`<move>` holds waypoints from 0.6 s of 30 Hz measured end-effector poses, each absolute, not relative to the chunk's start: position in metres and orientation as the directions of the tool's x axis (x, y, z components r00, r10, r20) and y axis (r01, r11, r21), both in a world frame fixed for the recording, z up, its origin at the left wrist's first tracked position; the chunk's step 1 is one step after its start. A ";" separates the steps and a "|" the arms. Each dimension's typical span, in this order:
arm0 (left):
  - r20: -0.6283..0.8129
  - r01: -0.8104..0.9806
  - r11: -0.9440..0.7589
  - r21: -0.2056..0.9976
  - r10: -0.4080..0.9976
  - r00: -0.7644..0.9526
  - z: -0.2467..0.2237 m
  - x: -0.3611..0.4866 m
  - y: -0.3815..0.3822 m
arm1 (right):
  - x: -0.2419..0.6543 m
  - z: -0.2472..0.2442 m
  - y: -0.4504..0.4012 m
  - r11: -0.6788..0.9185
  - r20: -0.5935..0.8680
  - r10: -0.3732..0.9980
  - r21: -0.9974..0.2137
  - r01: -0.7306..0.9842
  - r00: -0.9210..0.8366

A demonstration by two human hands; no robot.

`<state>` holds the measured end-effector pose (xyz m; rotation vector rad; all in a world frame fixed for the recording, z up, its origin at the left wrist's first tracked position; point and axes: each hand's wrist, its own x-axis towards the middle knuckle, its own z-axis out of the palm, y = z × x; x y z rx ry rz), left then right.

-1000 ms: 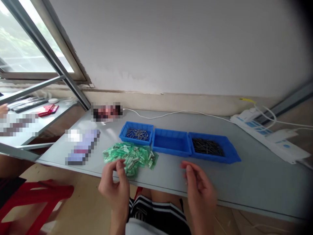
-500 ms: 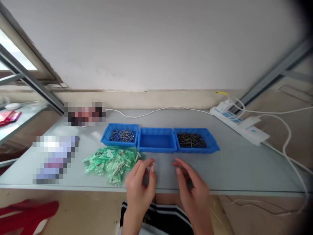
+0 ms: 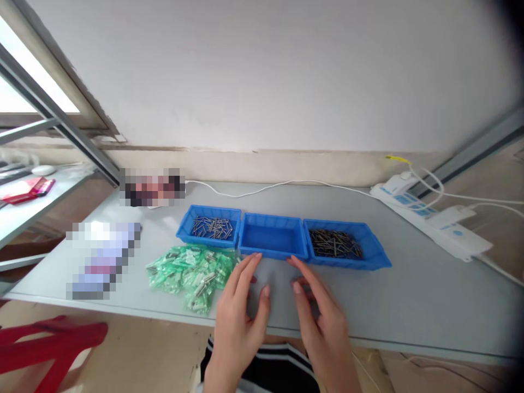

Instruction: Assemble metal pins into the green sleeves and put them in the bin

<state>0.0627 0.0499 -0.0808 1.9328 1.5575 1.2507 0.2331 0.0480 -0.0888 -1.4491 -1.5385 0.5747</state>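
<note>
My left hand [image 3: 241,316] hovers over the front edge of the grey table, fingers apart and holding nothing. Opposite it, my right hand [image 3: 319,316] is also open, with thumb and forefinger spread. Both are just in front of the middle blue bin [image 3: 273,252], which has nothing in it. The left blue bin [image 3: 186,226] holds silvery screws or nails [image 3: 213,227]. Darker, longer screws or nails [image 3: 335,244] lie in the right blue bin [image 3: 374,248]. Beside my left hand is a pile of green plastic bags [image 3: 192,273] with small metal pieces inside.
A white power strip [image 3: 429,224] with plugs and cables sits at the back right. A white cable [image 3: 245,195] runs along the wall. Two blurred-out items, one a bluish flat object [image 3: 106,256], lie on the left. A red stool [image 3: 53,344] stands below the table's left side.
Both hands have reached slightly forward toward the middle bin, and the left thumb and forefinger have spread wider. The view has turned a little to the left.
</note>
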 end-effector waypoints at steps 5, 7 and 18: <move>0.425 0.610 -0.343 0.714 0.905 0.013 -0.083 0.059 0.048 | 0.235 -0.087 0.052 0.182 0.290 0.948 -0.832 0.525 0.131; 0.422 0.614 -0.343 0.711 0.906 0.018 -0.084 0.059 0.048 | 0.235 -0.088 0.053 0.180 0.293 0.946 -0.830 0.528 0.137; 0.423 0.589 -0.350 0.729 0.906 0.014 -0.080 0.059 0.047 | 0.239 -0.087 0.047 0.144 0.323 0.913 -0.826 0.545 0.248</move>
